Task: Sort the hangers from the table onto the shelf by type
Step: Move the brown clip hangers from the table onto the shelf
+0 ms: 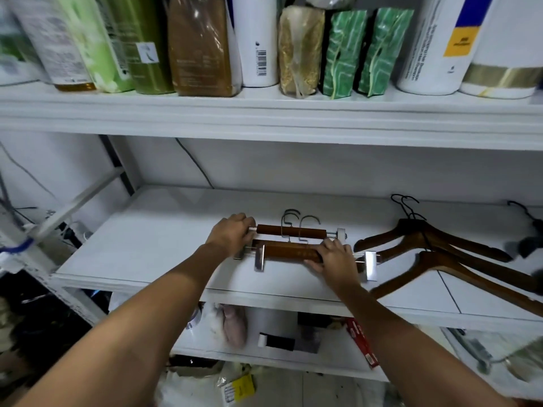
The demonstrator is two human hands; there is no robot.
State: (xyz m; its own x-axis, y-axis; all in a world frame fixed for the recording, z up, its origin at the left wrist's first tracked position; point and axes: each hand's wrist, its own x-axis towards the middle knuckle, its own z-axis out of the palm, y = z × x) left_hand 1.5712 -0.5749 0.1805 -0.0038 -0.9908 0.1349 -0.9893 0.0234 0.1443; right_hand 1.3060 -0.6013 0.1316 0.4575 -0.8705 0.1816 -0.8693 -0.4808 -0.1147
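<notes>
The left hand [232, 235] had its fingers curled over the left end of the rear hanger [291, 231], gripping where the metal rod left the wooden bar. The right hand [333, 257] lay across the right part of the front hanger [289, 254], fingers curled over its bar and holding it; the thumb was hidden. Both hangers were the clip type. They lay flat and side by side on the middle shelf [147, 248], running left to right, with the front one just nearer the shelf edge. Part of another bar showed between them, so the count of the pile could not be told. Two wire hooks [308, 223] stood up behind the rear bar. A metal clip [370, 265] stuck out past the right hand, near the shelf's front edge.

To the right on the same shelf, apart from the clip pile, lay dark wooden coat hangers [458, 248], overlapping, their black hooks toward the back wall. On the upper shelf [264, 113] stood bottles [258, 39] and green packets [343, 54]. A red box [360, 339] lay on the lower shelf [323, 356].
</notes>
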